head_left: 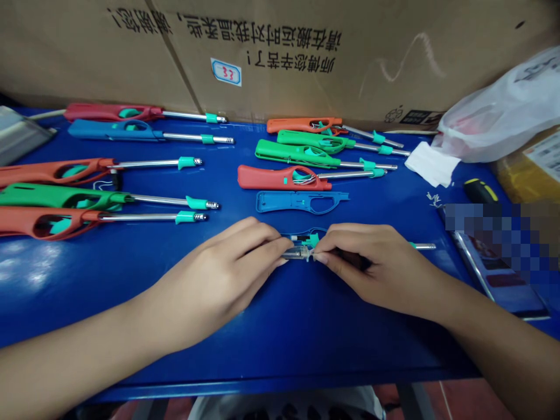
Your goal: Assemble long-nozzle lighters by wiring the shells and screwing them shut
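Low over the near middle of the table, my left hand (231,268) pinches a small clear fuel tank (296,252) of a lighter by its left part. The fingertips of my right hand (371,262) are closed at the tank's right end, on its small valve end. Just behind the fingers lies a blue lighter with a teal trigger (312,240), mostly covered by my hands; its metal tip (424,247) shows to the right of my right hand. Beyond it rests an empty blue handle half (301,202).
Several assembled lighters lie at left, such as a green one (65,196), and more at the back, including a red one (284,178). A cardboard box (271,35) walls the back. At right are a plastic bag (494,111), white tissue (432,163), a black-yellow tool (481,191) and a phone (507,280).
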The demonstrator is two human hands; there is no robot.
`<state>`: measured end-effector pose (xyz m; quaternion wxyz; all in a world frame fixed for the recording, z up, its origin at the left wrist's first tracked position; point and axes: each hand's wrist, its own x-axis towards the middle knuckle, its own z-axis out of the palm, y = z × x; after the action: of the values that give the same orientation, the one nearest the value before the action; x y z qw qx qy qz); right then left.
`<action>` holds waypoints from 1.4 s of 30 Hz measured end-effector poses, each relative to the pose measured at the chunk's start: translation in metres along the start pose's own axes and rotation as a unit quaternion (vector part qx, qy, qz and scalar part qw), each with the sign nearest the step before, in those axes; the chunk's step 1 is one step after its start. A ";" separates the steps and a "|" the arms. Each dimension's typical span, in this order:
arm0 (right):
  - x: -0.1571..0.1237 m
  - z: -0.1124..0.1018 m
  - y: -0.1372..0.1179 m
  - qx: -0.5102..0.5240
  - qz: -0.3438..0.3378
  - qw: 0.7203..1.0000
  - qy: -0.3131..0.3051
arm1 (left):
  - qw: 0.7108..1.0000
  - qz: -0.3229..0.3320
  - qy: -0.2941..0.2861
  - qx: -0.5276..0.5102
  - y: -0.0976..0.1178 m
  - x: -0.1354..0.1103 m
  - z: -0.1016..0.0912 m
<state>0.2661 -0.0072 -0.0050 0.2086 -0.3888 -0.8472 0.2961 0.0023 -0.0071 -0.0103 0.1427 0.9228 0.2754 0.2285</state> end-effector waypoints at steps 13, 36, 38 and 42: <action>0.001 -0.004 -0.005 0.028 0.034 0.998 0.045 | 1.000 0.000 0.011 0.009 0.003 0.000 -0.003; 0.000 -0.004 -0.007 0.024 0.043 0.998 0.035 | 1.000 0.003 -0.022 0.001 0.002 0.001 0.000; 0.000 -0.005 -0.007 0.024 0.045 0.998 0.042 | 1.000 -0.003 -0.014 0.005 0.002 0.000 0.000; 0.001 -0.004 -0.007 0.012 0.032 0.998 0.044 | 1.000 -0.003 0.000 0.007 0.002 0.000 -0.001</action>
<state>0.2648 -0.0088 0.0028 0.2408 -0.4253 -0.8208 0.2956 0.0024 -0.0082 -0.0086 0.1369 0.9230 0.2798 0.2258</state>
